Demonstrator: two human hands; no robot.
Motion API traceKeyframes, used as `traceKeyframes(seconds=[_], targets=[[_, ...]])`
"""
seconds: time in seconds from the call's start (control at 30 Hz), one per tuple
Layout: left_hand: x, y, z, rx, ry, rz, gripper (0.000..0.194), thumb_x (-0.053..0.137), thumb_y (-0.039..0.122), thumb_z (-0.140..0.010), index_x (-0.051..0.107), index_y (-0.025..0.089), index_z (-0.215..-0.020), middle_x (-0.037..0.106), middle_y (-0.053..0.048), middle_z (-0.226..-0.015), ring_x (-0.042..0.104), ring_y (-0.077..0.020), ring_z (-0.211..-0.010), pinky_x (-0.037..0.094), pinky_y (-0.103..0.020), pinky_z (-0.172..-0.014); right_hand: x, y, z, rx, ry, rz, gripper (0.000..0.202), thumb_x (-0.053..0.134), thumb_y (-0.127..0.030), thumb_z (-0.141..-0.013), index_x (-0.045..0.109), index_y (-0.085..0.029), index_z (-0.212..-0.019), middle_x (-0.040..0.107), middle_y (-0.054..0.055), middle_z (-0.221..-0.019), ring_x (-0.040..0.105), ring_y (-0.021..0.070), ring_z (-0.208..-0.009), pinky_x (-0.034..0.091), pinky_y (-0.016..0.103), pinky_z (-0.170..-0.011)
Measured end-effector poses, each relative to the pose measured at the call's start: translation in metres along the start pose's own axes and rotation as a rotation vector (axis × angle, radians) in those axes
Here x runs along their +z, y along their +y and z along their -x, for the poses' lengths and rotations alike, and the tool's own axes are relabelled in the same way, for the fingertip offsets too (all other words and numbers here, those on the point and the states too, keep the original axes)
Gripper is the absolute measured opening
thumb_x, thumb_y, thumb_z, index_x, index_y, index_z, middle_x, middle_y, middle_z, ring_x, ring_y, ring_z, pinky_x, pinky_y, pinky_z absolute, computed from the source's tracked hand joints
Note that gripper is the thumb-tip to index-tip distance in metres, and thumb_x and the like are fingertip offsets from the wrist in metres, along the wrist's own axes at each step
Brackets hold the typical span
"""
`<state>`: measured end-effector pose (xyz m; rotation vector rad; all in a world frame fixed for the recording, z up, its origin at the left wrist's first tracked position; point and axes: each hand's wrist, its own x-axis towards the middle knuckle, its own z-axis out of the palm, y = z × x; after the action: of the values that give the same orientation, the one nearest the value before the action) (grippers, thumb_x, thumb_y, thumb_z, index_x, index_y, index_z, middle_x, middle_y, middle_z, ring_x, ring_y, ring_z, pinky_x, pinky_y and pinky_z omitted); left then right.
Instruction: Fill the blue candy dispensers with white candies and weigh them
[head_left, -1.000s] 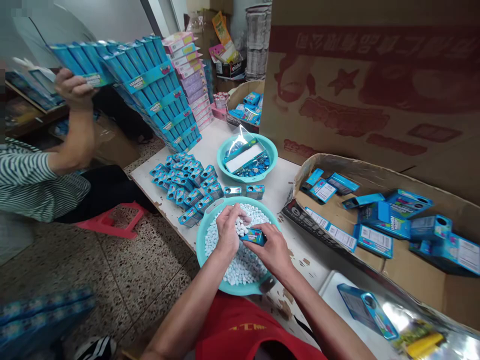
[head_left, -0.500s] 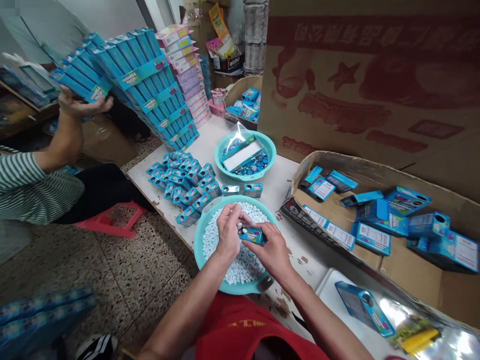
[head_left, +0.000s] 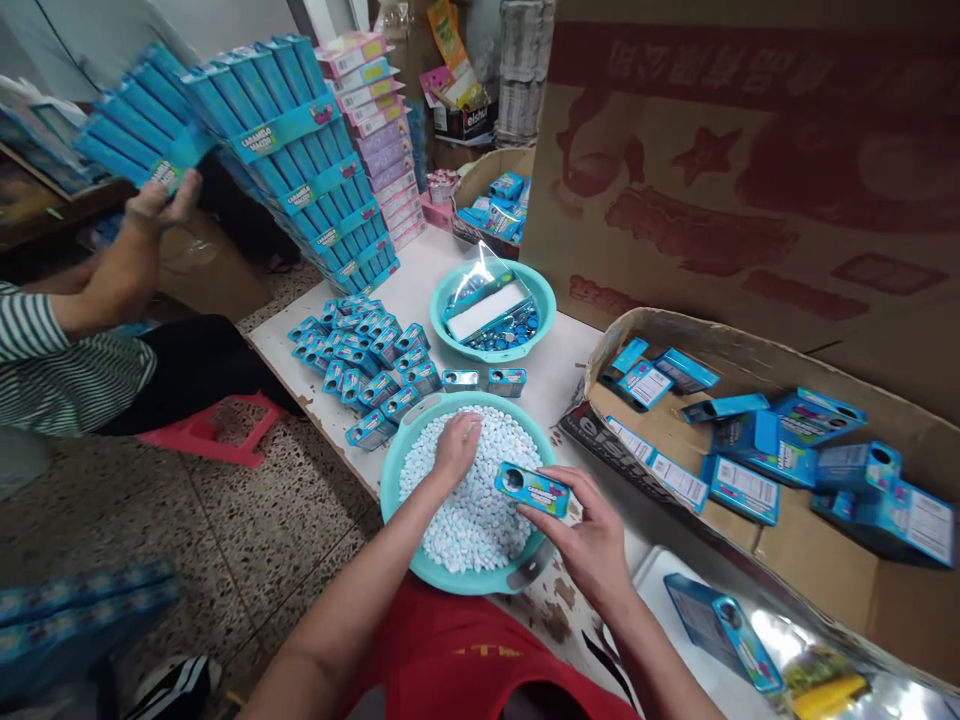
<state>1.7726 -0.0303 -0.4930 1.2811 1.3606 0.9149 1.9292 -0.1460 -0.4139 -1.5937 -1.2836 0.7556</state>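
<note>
My right hand (head_left: 589, 525) grips a small blue box (head_left: 532, 489) by its right end, over the right side of a turquoise basin (head_left: 391, 500). The box's printed face with a round dark hole is turned up toward me. Inside the basin, my left hand (head_left: 457, 447) rests at the white candies (head_left: 469, 530), its fingers bent and partly buried or hidden; whether it holds any I cannot tell. Just behind the basin two small boxes (head_left: 507, 381) stand side by side, and a cluster of similar boxes (head_left: 367, 350) fills the table to the left.
A second turquoise basin (head_left: 493, 352) holds round blue pieces and clear packaging. At right is a cardboard tray (head_left: 810, 560) with blue boxes. Tall display-box stacks (head_left: 300, 160) rise at back left. Another person's hand (head_left: 161, 200) holds a display box. A large carton (head_left: 675, 240) stands behind.
My left hand has moved away from the box, down to the candies. My right hand has drawn the box right and turned its holed face up. The other person's display box has shifted left.
</note>
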Motion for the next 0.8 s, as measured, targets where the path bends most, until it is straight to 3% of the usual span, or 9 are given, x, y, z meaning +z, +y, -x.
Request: traceKeyframes(seconds=[0.13, 0.23, 0.33, 0.43, 0.53, 0.6, 0.67, 0.73, 0.8], targets=[[0.02, -0.02, 0.009, 0.156, -0.216, -0.449, 0.021, 0.06, 0.033, -0.078, 0.065, 0.026, -0.098, 0.057, -0.007, -0.12, 0.041, -0.0279, -0.119, 0.027, -0.044, -0.104, -0.008, -0.002, 0.003, -0.01, 0.072, 0.008, 0.031, 0.076, -0.038, -0.069, 0.065, -0.025, -0.095, 0.064, 0.006, -0.094, 0.06, 0.024, -0.09, 0.05, 0.039, -0.079], [0.025, -0.017, 0.022, 0.108, -0.317, -0.733, 0.026, 0.052, 0.04, -0.083, 0.062, 0.024, -0.1, 0.059, -0.01, -0.11, 0.045, -0.0294, -0.11, 0.034, -0.044, -0.094, -0.007, 0.002, 0.0, 0.014, 0.074, 0.036, 0.029, 0.074, -0.041, -0.071, 0.065, -0.023, -0.092, 0.064, 0.005, -0.09, 0.061, 0.0235, -0.085, 0.05, 0.038, -0.077], [0.02, -0.018, 0.033, 0.065, -0.336, -0.768, 0.018, 0.053, 0.038, -0.082, 0.063, 0.023, -0.087, 0.059, -0.01, -0.095, 0.05, -0.0276, -0.098, 0.039, -0.038, -0.083, -0.003, 0.007, -0.003, 0.017, 0.064, 0.055, 0.031, 0.074, -0.041, -0.07, 0.065, -0.023, -0.094, 0.064, 0.005, -0.091, 0.061, 0.023, -0.085, 0.05, 0.037, -0.077], [0.013, -0.025, 0.036, -0.001, -0.177, -0.532, 0.01, 0.062, 0.032, -0.074, 0.06, 0.023, -0.07, 0.057, -0.005, -0.08, 0.053, -0.0229, -0.085, 0.04, -0.03, -0.073, -0.002, 0.01, -0.002, 0.02, 0.04, 0.073, 0.03, 0.074, -0.041, -0.07, 0.065, -0.023, -0.092, 0.064, 0.004, -0.089, 0.06, 0.023, -0.085, 0.049, 0.037, -0.076], [0.007, -0.022, 0.034, -0.18, 0.006, -0.101, 0.019, 0.071, 0.032, -0.064, 0.056, 0.021, -0.061, 0.05, 0.001, -0.059, 0.05, -0.0157, -0.063, 0.037, -0.023, -0.057, -0.001, 0.012, -0.001, 0.039, 0.04, 0.09, 0.03, 0.073, -0.042, -0.071, 0.064, -0.023, -0.093, 0.064, 0.004, -0.089, 0.06, 0.023, -0.085, 0.048, 0.036, -0.075], [0.003, -0.008, 0.033, -0.347, 0.06, 0.191, 0.026, 0.072, 0.038, -0.063, 0.054, 0.02, -0.062, 0.046, 0.004, -0.052, 0.043, -0.011, -0.048, 0.029, -0.021, -0.045, 0.001, 0.013, 0.0, 0.034, 0.023, 0.114, 0.029, 0.072, -0.042, -0.072, 0.064, -0.023, -0.093, 0.064, 0.004, -0.089, 0.06, 0.0232, -0.085, 0.048, 0.037, -0.076], [-0.001, 0.014, 0.035, -0.426, 0.065, 0.441, 0.028, 0.07, 0.04, -0.065, 0.05, 0.019, -0.064, 0.046, 0.005, -0.051, 0.037, -0.0077, -0.04, 0.021, -0.02, -0.038, 0.005, 0.015, 0.0, 0.008, -0.008, 0.146, 0.028, 0.071, -0.041, -0.073, 0.063, -0.023, -0.093, 0.064, 0.005, -0.09, 0.059, 0.0238, -0.086, 0.047, 0.038, -0.077], [-0.003, 0.038, 0.038, -0.394, 0.048, 0.641, 0.027, 0.068, 0.037, -0.067, 0.048, 0.019, -0.067, 0.049, 0.004, -0.054, 0.038, -0.0063, -0.039, 0.021, -0.019, -0.036, 0.013, 0.017, 0.0, -0.023, -0.043, 0.185, 0.027, 0.071, -0.04, -0.074, 0.063, -0.023, -0.094, 0.065, 0.005, -0.09, 0.059, 0.0244, -0.087, 0.046, 0.038, -0.077], [-0.003, 0.058, 0.042, -0.332, 0.035, 0.765, 0.023, 0.065, 0.034, -0.069, 0.048, 0.018, -0.07, 0.051, 0.003, -0.058, 0.044, -0.0071, -0.043, 0.029, -0.019, -0.038, 0.023, 0.016, 0.001, -0.045, -0.085, 0.229, 0.026, 0.07, -0.038, -0.075, 0.062, -0.022, -0.095, 0.065, 0.005, -0.089, 0.058, 0.0248, -0.087, 0.046, 0.038, -0.076]])
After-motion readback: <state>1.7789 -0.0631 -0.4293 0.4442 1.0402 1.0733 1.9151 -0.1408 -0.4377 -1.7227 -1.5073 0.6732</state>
